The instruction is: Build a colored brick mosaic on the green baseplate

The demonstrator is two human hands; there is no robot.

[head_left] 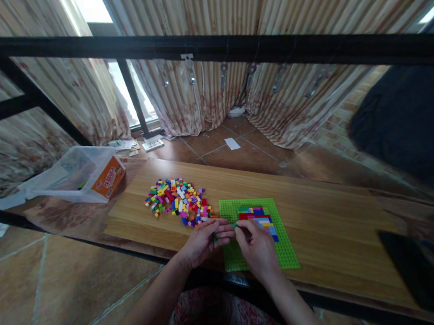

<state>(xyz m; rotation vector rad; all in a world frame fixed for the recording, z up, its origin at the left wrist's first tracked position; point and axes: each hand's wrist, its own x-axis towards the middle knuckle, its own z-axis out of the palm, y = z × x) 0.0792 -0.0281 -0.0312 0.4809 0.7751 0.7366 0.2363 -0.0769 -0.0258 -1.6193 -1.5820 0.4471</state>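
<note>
My left hand (205,241) is turned palm up, its fingers stretched toward my right hand. A small dark green toy brick (214,237) rests in its palm, partly hidden by the fingers. With thumb and forefinger, my right hand (259,247) pinches another green toy brick (235,225) at the left fingertips. Both hands are over the bright green baseplate (287,252). Rows of coloured bricks (265,219) are set on that plate, in red, blue, yellow, white and light blue; my right hand covers part of them.
A loose pile of colourful bricks (178,198) lies left of the plate on the wooden tabletop (330,223). Farther left stands a clear plastic bin (78,168) with an orange label. A black metal bar (208,48) crosses beyond the table. A dark object (416,267) sits at the right.
</note>
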